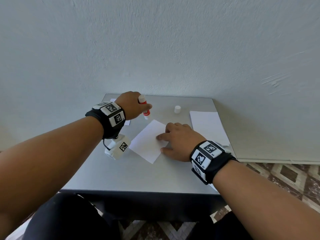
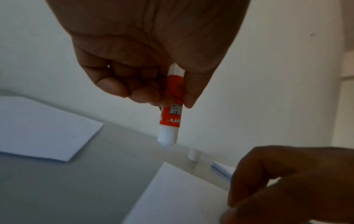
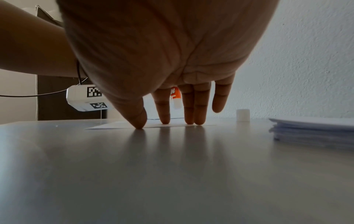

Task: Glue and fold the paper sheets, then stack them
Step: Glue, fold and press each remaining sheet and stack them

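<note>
The left hand (image 1: 132,105) is curling its fingers around the glue stick (image 1: 144,106) and holding it up in the air. The glue stick is standing almost straight up and down, with its open white tip pointing down at the table (image 1: 138,177). The tip is not touching anything.

The right hand (image 1: 176,141) is lying spread out. Its thumb and fingertips (image 3: 165,119) are pressing down on the paper sheet (image 1: 149,142) to keep it from sliding. The little finger is staying up off the paper.

The paper sheet is lying flat in the middle of the table, turned so one corner is pointing toward the back edge. That corner is lying just beside and below the glue tip, on the side toward the person. So the left hand is the nearer one to it, and I think it only needs to go down and a little toward the person to rub glue on.

The white cap (image 1: 177,109) is standing near the back edge. A stack of paper (image 1: 207,125) is lying along the right edge. Another folded paper (image 2: 47,130) is lying near the back left corner.
</note>
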